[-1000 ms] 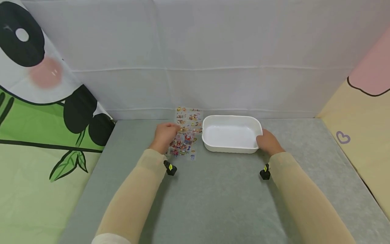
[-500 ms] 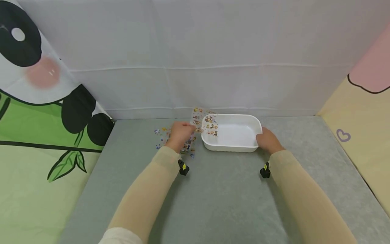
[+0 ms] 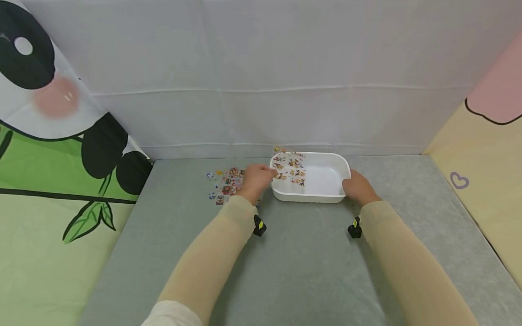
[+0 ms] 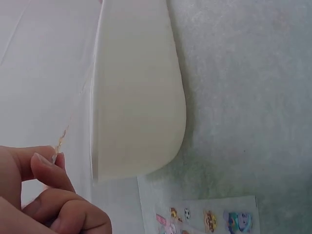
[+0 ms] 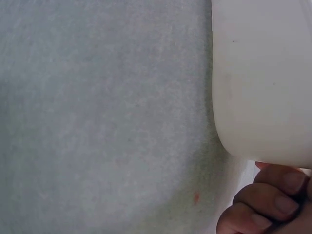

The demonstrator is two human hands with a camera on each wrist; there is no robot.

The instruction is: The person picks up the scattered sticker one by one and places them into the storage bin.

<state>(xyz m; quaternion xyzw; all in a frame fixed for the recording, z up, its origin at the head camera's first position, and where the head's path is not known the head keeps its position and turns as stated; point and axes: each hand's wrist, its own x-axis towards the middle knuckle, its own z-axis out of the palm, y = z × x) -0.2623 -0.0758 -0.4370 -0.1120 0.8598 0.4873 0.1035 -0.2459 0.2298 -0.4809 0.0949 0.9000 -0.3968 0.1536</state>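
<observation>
My left hand (image 3: 255, 180) pinches the edge of a clear sticker sheet (image 3: 290, 166) printed with small orange-brown figures. That sheet spreads over the left half of a white rectangular tub (image 3: 326, 174), above its rim. In the left wrist view the sheet (image 4: 62, 139) appears edge-on between thumb and forefinger, beside the tub's outer wall (image 4: 139, 92). At the tub's right end, my right hand (image 3: 360, 188) grips the rim; curled fingers (image 5: 265, 204) show below the wall in the right wrist view. More colourful stickers (image 3: 228, 185) lie on the table, partly hidden behind my left hand.
A grey cloth-covered table (image 3: 310, 262) carries everything. Behind it hangs a white sheet backdrop (image 3: 261, 90). Printed cartoon panels stand at the left (image 3: 41, 158) and right (image 3: 481, 181).
My left hand has moved right, carrying the clear sticker sheet from the table over the tub. The stickers beneath are now uncovered. My right hand stays at the tub's rim.
</observation>
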